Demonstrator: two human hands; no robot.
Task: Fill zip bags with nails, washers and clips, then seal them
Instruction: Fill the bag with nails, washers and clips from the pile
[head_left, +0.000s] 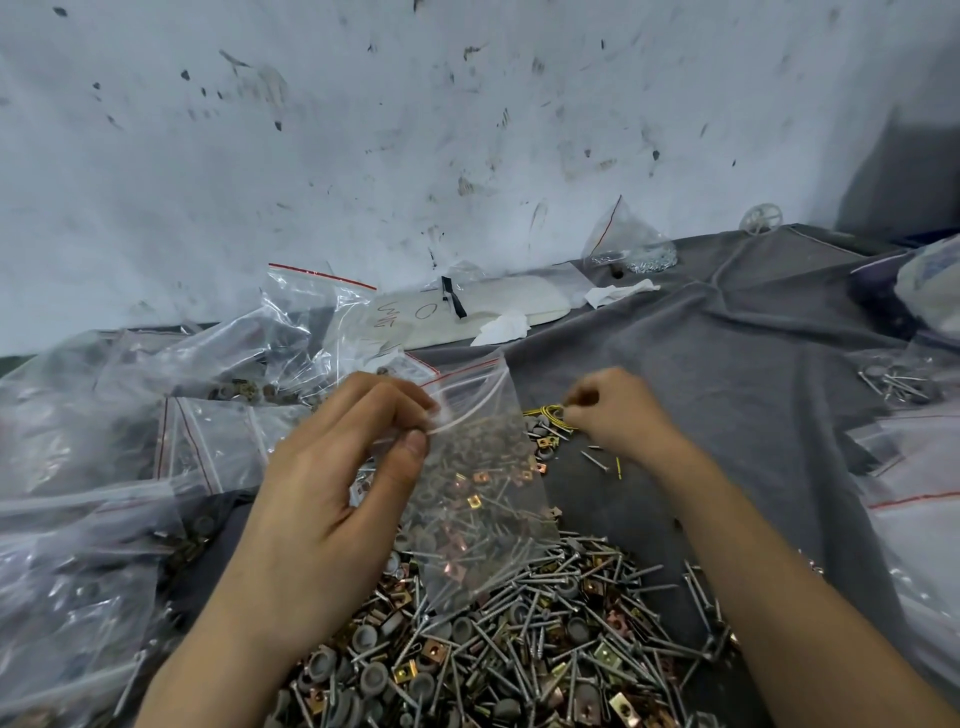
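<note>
Zip bag (483, 519) in left hand (332, 488), contents unclear

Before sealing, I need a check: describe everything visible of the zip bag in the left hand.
The zip bag is small, clear, thin plastic with a red line above its white zip strip. Its mouth looks unsealed. The left hand pinches it at the strip, so it hangs tilted, its bottom corner reaching the hardware pile. Nails, copper-coloured clips and grey washers show through it; which lie inside is unclear. The right hand does not touch it.
</note>
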